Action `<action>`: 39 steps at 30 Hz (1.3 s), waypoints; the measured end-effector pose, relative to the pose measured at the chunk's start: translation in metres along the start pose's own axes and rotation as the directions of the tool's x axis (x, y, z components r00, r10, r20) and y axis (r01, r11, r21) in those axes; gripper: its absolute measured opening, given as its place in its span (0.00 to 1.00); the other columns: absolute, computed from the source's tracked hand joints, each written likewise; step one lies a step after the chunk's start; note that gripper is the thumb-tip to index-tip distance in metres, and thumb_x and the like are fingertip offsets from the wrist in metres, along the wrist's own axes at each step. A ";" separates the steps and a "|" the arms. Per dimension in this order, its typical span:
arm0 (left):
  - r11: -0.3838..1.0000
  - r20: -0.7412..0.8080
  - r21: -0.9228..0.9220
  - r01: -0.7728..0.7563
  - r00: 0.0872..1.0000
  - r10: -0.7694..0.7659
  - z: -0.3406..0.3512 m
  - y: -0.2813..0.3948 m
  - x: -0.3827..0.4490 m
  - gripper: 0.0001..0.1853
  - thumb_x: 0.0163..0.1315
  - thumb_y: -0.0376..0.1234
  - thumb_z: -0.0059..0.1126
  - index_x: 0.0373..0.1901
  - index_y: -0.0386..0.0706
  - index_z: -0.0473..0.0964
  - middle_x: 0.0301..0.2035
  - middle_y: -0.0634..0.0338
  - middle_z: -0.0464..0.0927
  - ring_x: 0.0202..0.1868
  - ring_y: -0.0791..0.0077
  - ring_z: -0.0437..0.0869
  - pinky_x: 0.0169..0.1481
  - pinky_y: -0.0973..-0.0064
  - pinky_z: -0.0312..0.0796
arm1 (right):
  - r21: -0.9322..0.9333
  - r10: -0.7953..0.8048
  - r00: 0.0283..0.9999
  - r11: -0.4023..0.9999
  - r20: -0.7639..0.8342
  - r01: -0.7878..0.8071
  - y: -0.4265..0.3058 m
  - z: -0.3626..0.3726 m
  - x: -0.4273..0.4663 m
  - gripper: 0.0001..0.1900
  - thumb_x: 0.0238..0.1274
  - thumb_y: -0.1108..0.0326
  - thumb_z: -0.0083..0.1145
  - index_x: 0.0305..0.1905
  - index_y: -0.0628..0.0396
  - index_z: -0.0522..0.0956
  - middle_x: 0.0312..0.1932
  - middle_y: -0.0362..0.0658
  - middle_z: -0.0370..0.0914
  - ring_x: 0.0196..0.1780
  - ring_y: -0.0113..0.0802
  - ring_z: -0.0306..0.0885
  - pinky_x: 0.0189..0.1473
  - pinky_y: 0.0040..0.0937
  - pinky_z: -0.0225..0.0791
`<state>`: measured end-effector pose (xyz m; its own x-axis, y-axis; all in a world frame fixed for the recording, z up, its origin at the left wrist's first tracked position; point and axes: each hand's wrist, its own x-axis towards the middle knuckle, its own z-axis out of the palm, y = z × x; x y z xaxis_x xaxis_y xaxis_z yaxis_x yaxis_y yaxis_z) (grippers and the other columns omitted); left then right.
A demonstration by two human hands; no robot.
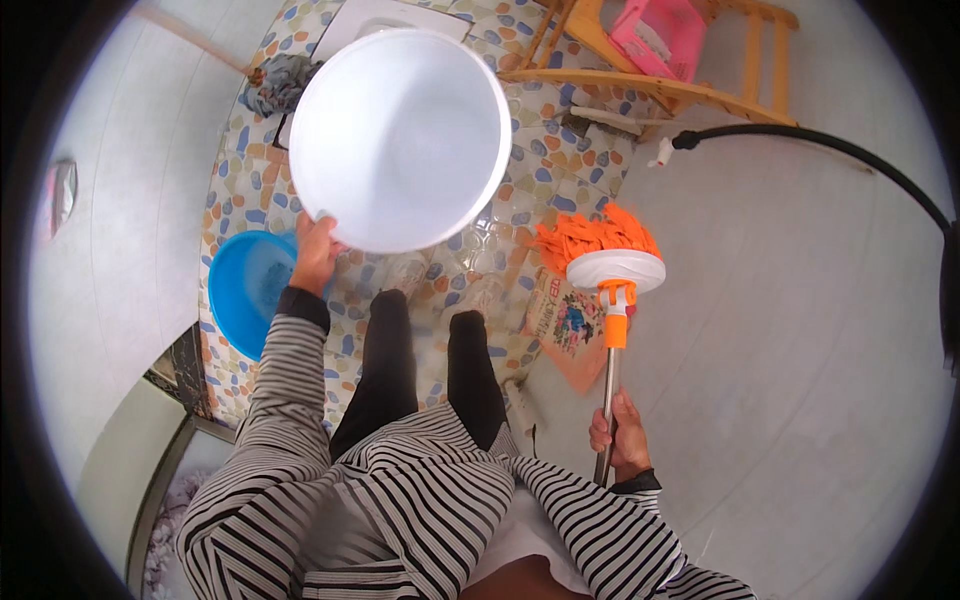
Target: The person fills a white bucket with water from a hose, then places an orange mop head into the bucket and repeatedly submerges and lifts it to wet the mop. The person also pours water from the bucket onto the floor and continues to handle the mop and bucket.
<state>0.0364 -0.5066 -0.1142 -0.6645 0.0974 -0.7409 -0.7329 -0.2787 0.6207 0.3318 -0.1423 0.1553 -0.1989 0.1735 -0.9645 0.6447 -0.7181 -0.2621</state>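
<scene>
By its near rim, my left hand grips a large white plastic bucket, tipped so that its bare inside faces me. My right hand is closed around the metal handle of a mop. The mop is held head up, with orange strands above a round white disc and an orange joint. Below my left wrist a blue plastic basin stands on the floor, partly hidden by my forearm.
Pebble-patterned tiles cover the floor. A wooden rack holds a pink basket. A scrub brush lies near it. Left stands a grey mop. A black hose arcs along the right wall. A printed bag lies behind the orange mop.
</scene>
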 end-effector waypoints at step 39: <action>0.882 0.305 -0.215 0.419 0.887 -0.347 0.046 -0.094 0.210 0.23 0.56 0.29 0.48 0.56 0.35 0.62 0.51 0.45 0.73 0.52 0.50 0.78 0.60 0.54 0.71 | -0.069 0.259 0.962 0.962 -0.086 -0.265 0.016 0.008 0.069 0.23 0.69 0.44 0.44 0.65 0.29 0.59 0.20 0.35 0.59 0.16 0.21 0.55 0.20 0.22 0.55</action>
<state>-0.0415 -0.4158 -0.3164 -0.3791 0.4745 -0.7944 -0.8937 -0.4102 0.1815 0.3228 -0.1469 0.0848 0.0386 0.0389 -0.9985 0.7240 -0.6898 0.0011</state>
